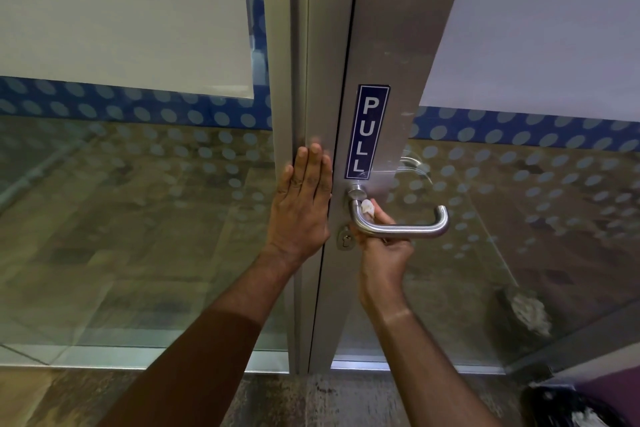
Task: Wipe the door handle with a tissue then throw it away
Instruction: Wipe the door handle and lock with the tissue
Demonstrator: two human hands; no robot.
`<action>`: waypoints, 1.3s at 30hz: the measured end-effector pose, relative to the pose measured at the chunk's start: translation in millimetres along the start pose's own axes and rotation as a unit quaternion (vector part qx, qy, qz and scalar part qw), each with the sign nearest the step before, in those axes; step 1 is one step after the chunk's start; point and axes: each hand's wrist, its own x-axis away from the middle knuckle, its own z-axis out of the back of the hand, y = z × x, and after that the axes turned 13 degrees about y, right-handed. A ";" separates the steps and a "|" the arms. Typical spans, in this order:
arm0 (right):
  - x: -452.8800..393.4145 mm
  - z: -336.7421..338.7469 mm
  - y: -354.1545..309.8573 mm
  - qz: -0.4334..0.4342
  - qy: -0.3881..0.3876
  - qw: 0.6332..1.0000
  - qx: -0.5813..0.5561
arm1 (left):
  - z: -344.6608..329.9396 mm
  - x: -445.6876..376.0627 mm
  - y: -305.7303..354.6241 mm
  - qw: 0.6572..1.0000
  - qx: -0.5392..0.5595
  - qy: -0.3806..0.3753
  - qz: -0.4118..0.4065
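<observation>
1. You are pressing your left hand [302, 204] flat against the metal door frame [298, 80], fingers stretched straight up and together, gripping nothing.
2. Your right hand [381, 239] is reaching up from below the door handle [398, 227], fingers curled and pinching a small white tissue [367, 207].
3. You are holding the tissue against the curved part of the handle, just below the round base where it is meeting the door.
4. The steel handle is running level to the right from that bend, then turning back towards the glass at its far end.
5. A blue PULL sign [367, 132] is sitting upright on the door stile right above the handle.
6. A keyhole [345, 240] is showing just beside your right hand, to its left and below the handle's base.
7. A black bag [568, 406] with something white in it is lying on the floor at the lower right corner, well apart from both hands.
</observation>
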 end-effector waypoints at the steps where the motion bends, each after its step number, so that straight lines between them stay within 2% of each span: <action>1: 0.0 -0.7 1.1 0.017 0.006 1.000 0.005 | 0.1 -0.4 -0.1 1.000 0.002 0.002 0.000; 4: 4.4 -4.1 7.1 0.016 0.026 1.000 -0.001 | 1.3 -0.6 0.2 1.000 0.004 0.001 0.000; 9: 16.8 -15.0 14.4 -0.098 0.074 0.991 -0.047 | 2.0 -0.7 0.1 1.000 0.010 -0.016 -0.008; 13: 27.6 -30.2 9.7 -0.182 0.066 0.977 -0.086 | 2.5 -1.6 -0.1 1.000 0.012 -0.024 0.002; 16: 29.3 -38.1 6.9 -0.195 0.088 0.974 -0.075 | 3.3 -0.7 -0.8 1.000 0.008 -0.016 -0.001; 20: 37.8 -20.7 0.4 -0.197 0.069 0.978 -0.016 | 4.9 -0.6 -1.0 1.000 0.012 -0.021 -0.008; 22: 46.3 -4.1 -1.7 -0.147 0.063 0.985 0.060 | 5.9 -2.0 -0.6 0.999 0.015 -0.028 -0.009; 23: 50.8 2.5 -5.1 -0.092 0.049 0.990 0.098 | 6.1 -1.9 -0.5 0.999 0.016 -0.027 -0.010; 25: 55.5 10.0 -17.2 0.107 -0.001 0.975 0.195 | 6.6 -1.3 -0.6 0.999 0.014 -0.029 -0.012; 27: 49.9 10.0 -33.3 0.339 -0.063 0.894 0.287 | 7.2 -0.7 -1.3 0.999 0.017 -0.035 -0.002; 29: 36.4 1.5 -49.3 0.459 -0.086 0.801 0.375 | 8.8 -1.1 -0.8 0.999 0.020 -0.031 0.008; 31: 22.1 -10.4 -60.5 0.483 -0.099 0.740 0.459 | 10.0 -1.5 0.0 0.999 0.032 -0.024 0.008; 34: 9.2 -23.0 -64.0 0.478 -0.143 0.680 0.538 | 10.8 -1.5 -0.2 0.999 0.037 -0.030 0.003; 36: 5.3 -25.9 -63.7 0.478 -0.157 0.674 0.541 | 10.2 -1.2 -0.6 0.999 0.036 -0.033 0.002; 39: 4.0 -21.7 -63.5 0.468 -0.147 0.707 0.510 | 9.7 -1.5 -1.1 0.999 0.037 -0.033 0.004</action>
